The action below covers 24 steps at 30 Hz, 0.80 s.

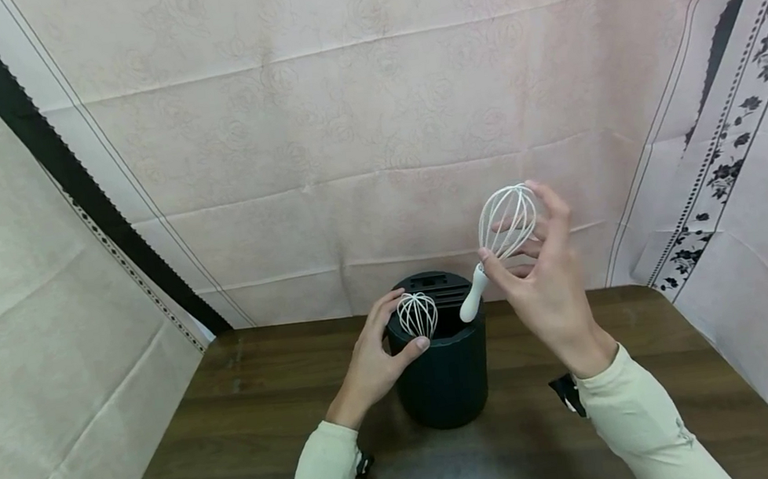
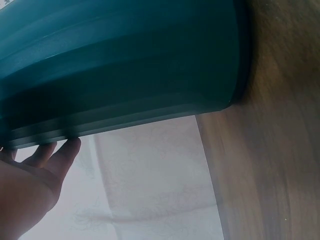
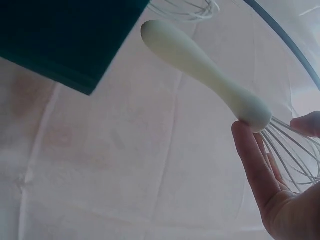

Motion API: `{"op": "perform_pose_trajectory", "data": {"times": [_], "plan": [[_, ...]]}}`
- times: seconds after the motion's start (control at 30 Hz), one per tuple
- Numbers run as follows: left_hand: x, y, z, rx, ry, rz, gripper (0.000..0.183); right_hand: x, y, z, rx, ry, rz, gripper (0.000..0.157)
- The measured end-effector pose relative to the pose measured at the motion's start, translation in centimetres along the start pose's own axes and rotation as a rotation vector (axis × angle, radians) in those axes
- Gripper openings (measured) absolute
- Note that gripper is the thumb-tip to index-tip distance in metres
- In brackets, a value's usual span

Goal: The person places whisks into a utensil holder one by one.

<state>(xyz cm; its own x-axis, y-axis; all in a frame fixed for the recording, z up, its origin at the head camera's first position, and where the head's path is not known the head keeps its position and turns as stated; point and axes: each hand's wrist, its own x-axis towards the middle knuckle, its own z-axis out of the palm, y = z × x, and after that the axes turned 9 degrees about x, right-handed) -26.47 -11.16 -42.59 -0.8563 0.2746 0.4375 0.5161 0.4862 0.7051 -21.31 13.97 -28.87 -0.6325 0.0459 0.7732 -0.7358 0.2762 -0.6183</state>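
Observation:
A dark green utensil holder (image 1: 443, 387) stands upright on the wooden table. A small whisk (image 1: 418, 315) sits in it, its wire head above the rim and its handle hidden inside. The left hand (image 1: 377, 355) grips the holder near its top left, thumb at the front rim; in the left wrist view the fingers (image 2: 65, 155) meet the holder's side. Above the right part of the holder, the right hand (image 1: 551, 284) holds a larger whisk (image 1: 508, 221) by its wires and neck. Its pale handle (image 3: 200, 70) slants down over the holder's opening.
The brown wooden table (image 1: 264, 435) extends to both sides of the holder. Behind it hangs a pale patterned cloth (image 1: 343, 133), with more cloth along the left and right. A slotted section (image 1: 440, 284) forms the back of the holder's top.

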Motion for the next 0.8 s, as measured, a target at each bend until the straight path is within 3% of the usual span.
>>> {"op": "perform_pose_trajectory", "data": {"times": [0.33, 0.5, 0.8], "plan": [[0.0, 0.1, 0.0, -0.003, 0.005, -0.003, 0.066, -0.5, 1.6, 1.5, 0.032, -0.102, 0.038, 0.096], [0.0, 0.1, 0.0, -0.003, 0.001, 0.005, 0.065, -0.9, 2.4, 1.7, -0.012, -0.154, 0.066, 0.094], [0.1, 0.0, 0.0, -0.013, 0.008, 0.016, 0.064, -1.3, 3.4, 1.8, 0.032, -0.242, 0.078, 0.091]]}}
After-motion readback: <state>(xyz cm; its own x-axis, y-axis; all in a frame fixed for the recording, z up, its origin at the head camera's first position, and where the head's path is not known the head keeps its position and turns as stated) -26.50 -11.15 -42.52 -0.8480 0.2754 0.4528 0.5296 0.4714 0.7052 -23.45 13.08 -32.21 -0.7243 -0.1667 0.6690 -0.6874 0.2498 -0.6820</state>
